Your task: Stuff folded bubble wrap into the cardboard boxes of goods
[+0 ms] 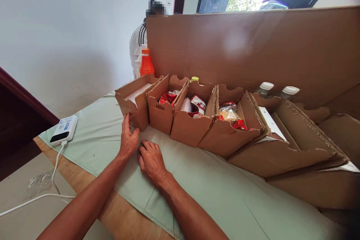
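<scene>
My left hand (128,138) is at the front of the leftmost cardboard box (139,118), fingers pointing up against its lower corner and thumb apart. Flat white material shows inside that box. Just to the right, my right hand (152,159) lies on the pale green cloth (202,180), palm down, with loosely bent fingers and nothing visible in them. Beside the first box stands a second cardboard box (160,114) with red packets (168,98). The third cardboard box (191,129) holds a red-and-white packet (198,105) and a bubble-wrapped item (186,105).
More cardboard boxes (284,157) continue rightward, one with a clear food packet (228,111). Behind are white-capped bottles (289,90), an orange bottle (146,63) and a tall cardboard panel (239,45). A power bank (64,129) with a white cable lies left. A person (138,41) is beyond.
</scene>
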A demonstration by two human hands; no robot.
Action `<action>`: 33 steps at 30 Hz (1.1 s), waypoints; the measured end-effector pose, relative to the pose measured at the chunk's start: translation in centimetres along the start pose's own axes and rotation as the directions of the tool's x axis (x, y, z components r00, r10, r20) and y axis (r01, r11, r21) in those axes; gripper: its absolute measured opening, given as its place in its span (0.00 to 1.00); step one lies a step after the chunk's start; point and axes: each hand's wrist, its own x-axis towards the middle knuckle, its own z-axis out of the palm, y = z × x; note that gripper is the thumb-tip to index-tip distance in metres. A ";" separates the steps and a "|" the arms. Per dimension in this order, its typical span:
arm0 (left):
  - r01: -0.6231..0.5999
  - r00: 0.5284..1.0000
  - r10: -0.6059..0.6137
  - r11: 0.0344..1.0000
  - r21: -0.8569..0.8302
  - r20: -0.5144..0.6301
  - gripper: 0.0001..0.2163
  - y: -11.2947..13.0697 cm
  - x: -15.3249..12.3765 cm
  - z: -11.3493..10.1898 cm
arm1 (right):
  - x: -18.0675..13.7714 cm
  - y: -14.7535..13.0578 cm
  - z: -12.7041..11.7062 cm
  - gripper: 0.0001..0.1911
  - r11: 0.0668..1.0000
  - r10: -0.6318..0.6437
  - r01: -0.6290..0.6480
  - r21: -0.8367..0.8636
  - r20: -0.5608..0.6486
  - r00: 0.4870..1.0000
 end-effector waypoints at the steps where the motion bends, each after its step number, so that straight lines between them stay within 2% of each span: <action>1: 0.005 0.999 -0.005 1.000 -0.002 0.035 0.36 -0.3 0.1 0.2 | 0.0 0.0 0.0 0.11 1.000 0.000 0.000 -0.001 0.001 1.000; 5: 0.013 0.982 -0.010 1.000 -0.015 0.190 0.37 -1.7 0.2 0.8 | 0.0 0.0 0.0 0.12 1.000 0.004 -0.004 -0.005 0.007 1.000; 8: -0.001 0.965 0.005 1.000 -0.015 0.261 0.37 -2.5 0.1 0.9 | 0.0 0.0 -0.1 0.14 1.000 0.008 -0.008 -0.010 0.012 1.000; 18: -0.053 0.985 0.038 0.995 0.085 0.168 0.35 -3.6 -0.2 1.0 | -0.3 0.0 0.3 0.13 0.997 -0.047 0.047 -0.069 -0.004 0.999; 23: -0.053 0.986 0.030 0.989 0.135 0.165 0.31 -3.0 -0.6 0.5 | -1.7 -0.9 -0.2 0.18 0.983 -0.090 0.090 -0.161 0.011 0.996; 29: -0.117 0.982 0.079 0.968 0.223 0.173 0.24 -1.6 -1.3 -0.1 | -5.5 -2.7 -1.0 0.20 0.952 -0.188 0.184 -0.247 0.005 0.982; 33: -0.184 0.968 0.126 0.944 0.274 0.216 0.20 -0.3 -3.3 -0.2 | -9.7 -3.4 -2.1 0.19 0.937 -0.252 0.249 -0.246 0.019 0.967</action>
